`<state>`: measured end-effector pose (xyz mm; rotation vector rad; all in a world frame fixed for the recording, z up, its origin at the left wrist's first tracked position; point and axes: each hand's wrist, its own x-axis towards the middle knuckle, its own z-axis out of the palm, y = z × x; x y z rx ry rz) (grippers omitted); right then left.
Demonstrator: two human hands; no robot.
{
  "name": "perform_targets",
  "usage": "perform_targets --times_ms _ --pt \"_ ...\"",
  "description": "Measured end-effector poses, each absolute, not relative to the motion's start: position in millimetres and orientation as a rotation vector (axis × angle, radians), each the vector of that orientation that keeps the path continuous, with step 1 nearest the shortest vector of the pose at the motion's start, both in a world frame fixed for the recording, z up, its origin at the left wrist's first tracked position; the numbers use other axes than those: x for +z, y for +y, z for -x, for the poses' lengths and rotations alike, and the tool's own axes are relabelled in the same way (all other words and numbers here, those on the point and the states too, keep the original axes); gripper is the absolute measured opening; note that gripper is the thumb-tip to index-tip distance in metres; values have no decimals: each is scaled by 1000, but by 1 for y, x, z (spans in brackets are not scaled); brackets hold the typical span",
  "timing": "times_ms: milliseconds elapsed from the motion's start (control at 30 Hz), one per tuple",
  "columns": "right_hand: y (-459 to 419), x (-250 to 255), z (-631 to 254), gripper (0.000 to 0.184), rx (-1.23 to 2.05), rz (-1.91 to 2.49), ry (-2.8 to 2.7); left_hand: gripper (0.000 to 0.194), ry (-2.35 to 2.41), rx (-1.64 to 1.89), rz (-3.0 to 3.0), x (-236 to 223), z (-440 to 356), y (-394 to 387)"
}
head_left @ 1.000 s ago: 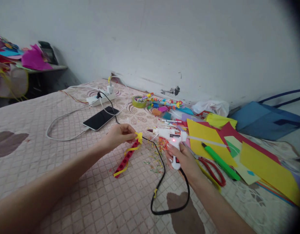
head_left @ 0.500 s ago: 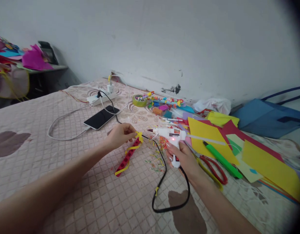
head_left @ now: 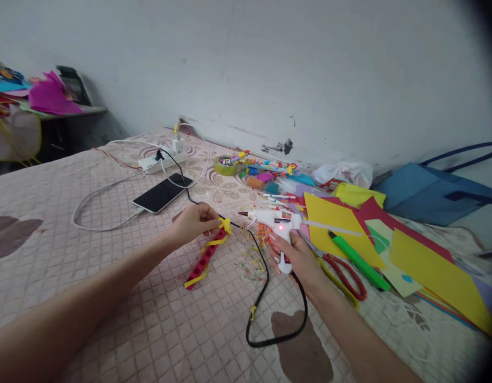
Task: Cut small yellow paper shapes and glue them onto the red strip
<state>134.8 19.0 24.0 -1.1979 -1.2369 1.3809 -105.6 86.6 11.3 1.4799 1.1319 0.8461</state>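
Observation:
My left hand (head_left: 194,224) is closed in a pinch on the yellow flower-shaped piece (head_left: 224,225) at the top of a red dotted stick (head_left: 205,259). A narrow yellow strip (head_left: 199,277) winds around this stick, which slants down toward me. My right hand (head_left: 297,254) grips the handle of a white hot glue gun (head_left: 281,221). Its dark nozzle points left, a short distance from the yellow piece. A red light glows on its side and a clear glue stick (head_left: 334,228) juts from its back. The gun's black cord (head_left: 263,287) loops below both hands.
Right of the glue gun lie red-handled scissors (head_left: 345,274), a green cutter (head_left: 360,261) and coloured paper sheets (head_left: 437,276). Paper scraps (head_left: 252,261) litter the quilted cover. Behind are a phone (head_left: 164,193), a power strip (head_left: 162,160) and a tape roll (head_left: 226,165).
The view has shifted slightly, so everything appears a little farther left. Both hands keep their holds, and the glue gun and decorated stick stay in nearly the same positions.

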Motion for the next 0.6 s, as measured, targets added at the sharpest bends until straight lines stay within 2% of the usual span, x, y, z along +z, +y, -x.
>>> perform_targets --times_ms 267,467,600 --pt "20 25 -134 31 1449 1165 -1247 16 1051 922 -1483 11 103 85" --pt "15 39 -142 31 1489 1047 -1256 2 1033 1495 -2163 20 104 73" --pt "7 52 -147 37 1382 1163 -1354 8 767 1681 -2558 26 110 68"
